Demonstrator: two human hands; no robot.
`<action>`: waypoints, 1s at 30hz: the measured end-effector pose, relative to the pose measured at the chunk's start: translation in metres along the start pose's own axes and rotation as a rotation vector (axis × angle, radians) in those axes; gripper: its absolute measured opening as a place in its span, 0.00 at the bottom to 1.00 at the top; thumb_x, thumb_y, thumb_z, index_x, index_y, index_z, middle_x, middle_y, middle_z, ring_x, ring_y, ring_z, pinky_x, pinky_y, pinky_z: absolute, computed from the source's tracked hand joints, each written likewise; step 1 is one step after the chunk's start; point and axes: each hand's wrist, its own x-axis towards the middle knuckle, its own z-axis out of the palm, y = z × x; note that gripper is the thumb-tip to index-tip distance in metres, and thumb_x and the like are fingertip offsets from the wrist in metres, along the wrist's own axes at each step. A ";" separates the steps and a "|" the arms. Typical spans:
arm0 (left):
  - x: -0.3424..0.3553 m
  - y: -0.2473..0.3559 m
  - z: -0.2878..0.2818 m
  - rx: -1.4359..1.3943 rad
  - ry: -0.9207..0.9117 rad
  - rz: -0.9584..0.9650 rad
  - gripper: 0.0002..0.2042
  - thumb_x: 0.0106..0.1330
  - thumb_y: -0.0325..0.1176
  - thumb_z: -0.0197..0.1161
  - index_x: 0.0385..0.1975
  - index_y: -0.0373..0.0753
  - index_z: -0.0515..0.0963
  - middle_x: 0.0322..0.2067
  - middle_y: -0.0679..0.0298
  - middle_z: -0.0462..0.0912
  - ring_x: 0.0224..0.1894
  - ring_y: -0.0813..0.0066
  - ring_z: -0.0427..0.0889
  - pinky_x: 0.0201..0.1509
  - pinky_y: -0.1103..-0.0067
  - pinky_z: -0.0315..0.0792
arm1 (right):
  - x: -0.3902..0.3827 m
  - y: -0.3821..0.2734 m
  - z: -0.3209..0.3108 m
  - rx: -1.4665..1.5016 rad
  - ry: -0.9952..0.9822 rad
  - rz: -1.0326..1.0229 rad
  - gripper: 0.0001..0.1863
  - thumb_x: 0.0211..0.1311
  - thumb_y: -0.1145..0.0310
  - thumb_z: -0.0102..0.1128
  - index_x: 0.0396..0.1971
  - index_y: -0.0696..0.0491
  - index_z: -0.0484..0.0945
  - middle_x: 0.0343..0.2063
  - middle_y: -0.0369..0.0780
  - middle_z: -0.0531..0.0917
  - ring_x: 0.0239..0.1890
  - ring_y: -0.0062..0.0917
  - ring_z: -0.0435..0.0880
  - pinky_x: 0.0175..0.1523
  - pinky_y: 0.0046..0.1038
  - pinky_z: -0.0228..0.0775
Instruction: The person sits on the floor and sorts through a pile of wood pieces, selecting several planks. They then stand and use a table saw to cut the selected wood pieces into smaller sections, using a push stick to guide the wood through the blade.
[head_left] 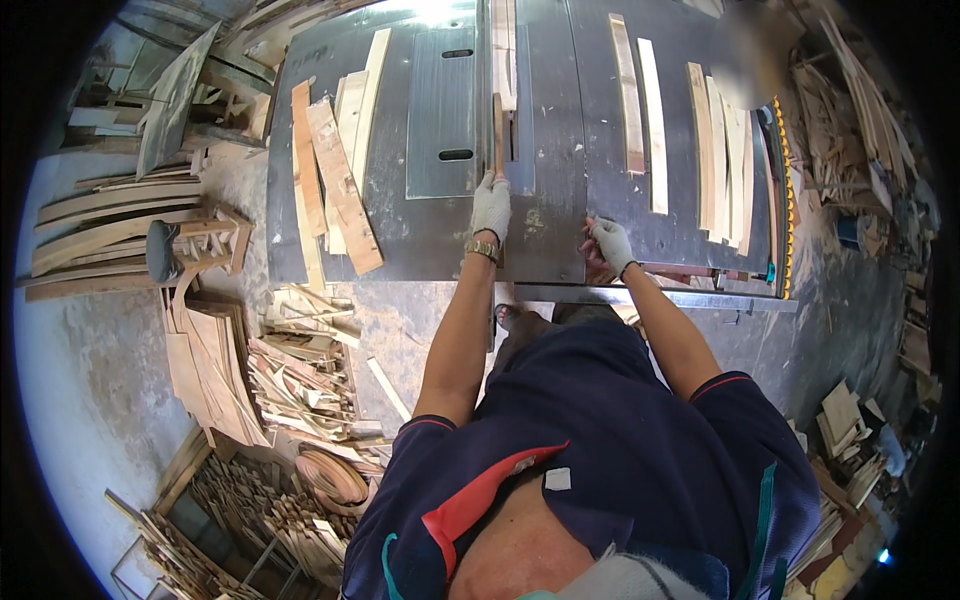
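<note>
My left hand [490,208], in a white glove with a watch at the wrist, is closed around the near end of a narrow wooden stick [498,130]. The stick points away from me along a long straight fence on the dark table saw's top [545,225]. Beyond it, a pale board [504,50] lies lengthwise beside the same fence. A slot in the top shows just right of the stick; I cannot make out the blade. My right hand [608,245], also gloved, hovers near the front edge, fingers loosely bent and apart, holding nothing I can see.
Several wood strips lie on the top at left, including a wide board [344,185], and at right, including a pale strip [652,125]. A yellow toothed strip [786,200] edges the right side. A stool [205,245] and offcut piles [310,385] stand left.
</note>
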 end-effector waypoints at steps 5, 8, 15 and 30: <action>0.019 0.007 0.005 0.115 0.057 0.073 0.26 0.75 0.47 0.52 0.70 0.47 0.67 0.21 0.71 0.69 0.16 0.81 0.67 0.17 0.80 0.63 | 0.011 -0.030 -0.005 -0.071 -0.008 0.017 0.17 0.71 0.51 0.59 0.35 0.52 0.79 0.15 0.36 0.80 0.10 0.20 0.74 0.15 0.23 0.63; 0.029 0.014 0.007 0.128 0.073 0.078 0.26 0.75 0.47 0.51 0.70 0.44 0.67 0.25 0.69 0.72 0.21 0.80 0.68 0.25 0.80 0.66 | 0.053 -0.087 -0.006 -0.149 0.041 -0.192 0.18 0.71 0.49 0.58 0.32 0.50 0.78 0.15 0.33 0.78 0.13 0.18 0.76 0.17 0.22 0.64; 0.031 0.077 0.021 0.200 0.022 -0.100 0.27 0.75 0.47 0.49 0.69 0.38 0.67 0.44 0.55 0.84 0.40 0.71 0.79 0.49 0.75 0.72 | 0.223 -0.291 0.024 -0.396 0.147 -0.518 0.23 0.68 0.45 0.59 0.37 0.54 0.78 0.23 0.33 0.77 0.23 0.15 0.78 0.26 0.22 0.68; 0.117 0.146 0.028 0.127 0.015 -0.146 0.26 0.76 0.48 0.50 0.70 0.45 0.66 0.23 0.73 0.72 0.21 0.82 0.69 0.28 0.79 0.67 | 0.426 -0.418 0.159 -1.472 0.228 -0.635 0.26 0.65 0.52 0.43 0.62 0.37 0.74 0.65 0.44 0.73 0.64 0.49 0.73 0.65 0.56 0.62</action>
